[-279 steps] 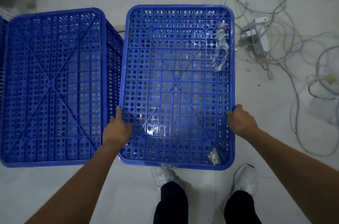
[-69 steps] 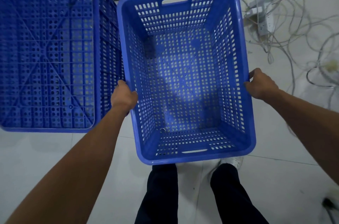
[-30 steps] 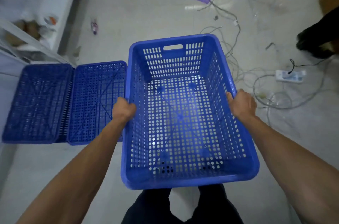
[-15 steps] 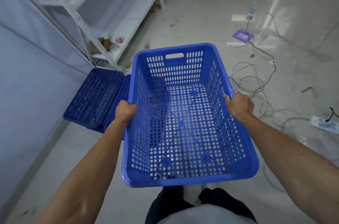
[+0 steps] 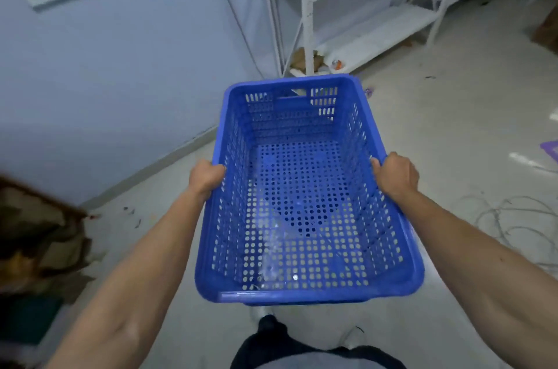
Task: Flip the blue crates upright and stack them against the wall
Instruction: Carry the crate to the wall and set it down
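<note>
Now flipped upright, the crate is being carried off the floor and swung toward the wall for stacking, its side rims being gripped by curled fingers of left hand and right hand.

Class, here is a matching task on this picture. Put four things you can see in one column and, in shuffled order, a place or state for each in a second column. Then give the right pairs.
Column one:
1. blue crate
2. left hand
3. right hand
4. white shelf rack

Column two:
A. gripping the crate's right rim
B. upright, open side up
C. standing beyond the crate, beside the wall
D. gripping the crate's left rim

Pairs: 1-B, 2-D, 3-A, 4-C.
</note>
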Motion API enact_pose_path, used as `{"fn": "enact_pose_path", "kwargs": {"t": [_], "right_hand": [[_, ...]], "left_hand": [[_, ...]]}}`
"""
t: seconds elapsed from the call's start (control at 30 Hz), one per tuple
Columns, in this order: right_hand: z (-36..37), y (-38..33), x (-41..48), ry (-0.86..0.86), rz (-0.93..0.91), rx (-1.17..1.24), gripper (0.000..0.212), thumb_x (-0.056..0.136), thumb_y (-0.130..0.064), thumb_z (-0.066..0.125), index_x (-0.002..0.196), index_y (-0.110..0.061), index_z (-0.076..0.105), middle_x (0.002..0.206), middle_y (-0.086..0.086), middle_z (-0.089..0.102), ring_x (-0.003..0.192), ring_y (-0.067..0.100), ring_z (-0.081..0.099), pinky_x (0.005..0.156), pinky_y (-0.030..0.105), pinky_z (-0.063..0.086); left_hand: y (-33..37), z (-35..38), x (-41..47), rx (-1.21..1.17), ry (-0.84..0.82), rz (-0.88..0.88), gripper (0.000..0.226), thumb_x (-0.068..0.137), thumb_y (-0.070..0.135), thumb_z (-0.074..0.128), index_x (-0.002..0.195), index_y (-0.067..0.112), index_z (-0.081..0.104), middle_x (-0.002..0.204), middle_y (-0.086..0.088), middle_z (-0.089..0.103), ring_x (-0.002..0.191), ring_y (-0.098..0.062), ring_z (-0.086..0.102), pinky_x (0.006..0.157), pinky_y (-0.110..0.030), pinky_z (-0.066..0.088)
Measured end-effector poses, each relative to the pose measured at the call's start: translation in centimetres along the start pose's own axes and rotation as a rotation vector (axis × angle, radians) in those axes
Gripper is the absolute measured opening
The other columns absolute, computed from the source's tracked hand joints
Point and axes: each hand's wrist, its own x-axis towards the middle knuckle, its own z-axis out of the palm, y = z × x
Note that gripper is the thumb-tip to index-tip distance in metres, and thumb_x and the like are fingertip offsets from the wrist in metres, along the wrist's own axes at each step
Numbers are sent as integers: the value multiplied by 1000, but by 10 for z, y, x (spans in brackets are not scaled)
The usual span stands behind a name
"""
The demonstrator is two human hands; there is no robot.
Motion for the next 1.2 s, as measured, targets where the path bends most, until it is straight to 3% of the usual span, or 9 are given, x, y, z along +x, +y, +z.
{"fn": "enact_pose_path", "kwargs": {"t": [0.13, 0.23, 0.4, 0.6, 0.83, 1.03, 1.2], "right_hand": [[29, -81, -2, -55, -129, -40, 46, 98, -44, 48, 103, 1, 59, 103, 22, 66, 95, 39, 63, 77, 42, 49], [59, -140, -9, -103, -211, -57, 48, 98, -45, 47, 102, 1, 59, 103, 22, 66, 95, 39, 63, 72, 41, 47], [115, -245, -14, -136, -319, -83, 50, 97, -48, 48, 99, 1, 59, 102, 24, 65, 93, 41, 63, 66, 39, 41], [162, -348, -19, -159, -410, -125, 49, 97, -50, 49, 91, -2, 56, 97, 22, 65, 88, 39, 62, 63, 37, 37], [203, -451, 11, -175, -502, -168, 53, 95, -53, 48, 95, -2, 60, 93, 20, 66, 83, 38, 64, 61, 38, 43], [258, -537, 73, -218, -580, -170, 46, 95, -52, 49, 83, -8, 51, 86, 17, 65, 69, 31, 54, 60, 36, 39], [306, -622, 137, -275, -659, -190, 51, 96, -53, 48, 89, -3, 55, 88, 21, 64, 80, 39, 63, 60, 38, 42]], "left_hand": [[-68, -48, 28, 30, 55, -83, 27, 79, 15, 53, 93, -3, 68, 92, -22, 69, 86, -38, 65, 69, -35, 48], [-116, -81, 45, 27, 91, -129, 21, 78, 15, 54, 86, -1, 65, 89, -22, 68, 81, -37, 64, 67, -35, 47], [-195, -132, 89, 1, 141, -215, 22, 80, 16, 56, 89, -2, 66, 91, -22, 67, 88, -38, 66, 70, -34, 47], [-266, -182, 123, 35, 288, -182, 22, 84, 23, 58, 80, 1, 62, 83, -21, 66, 81, -40, 64, 67, -40, 47], [-296, -212, 173, 49, 432, -307, 35, 89, 33, 61, 93, -2, 62, 101, -30, 66, 97, -48, 61, 80, -45, 48], [-307, -223, 244, 68, 431, -362, 37, 91, 35, 61, 95, -2, 59, 98, -28, 66, 95, -47, 61, 79, -45, 47], [-301, -237, 324, 90, 424, -466, 40, 92, 36, 59, 102, -2, 61, 103, -26, 67, 98, -44, 61, 82, -45, 48]]}}
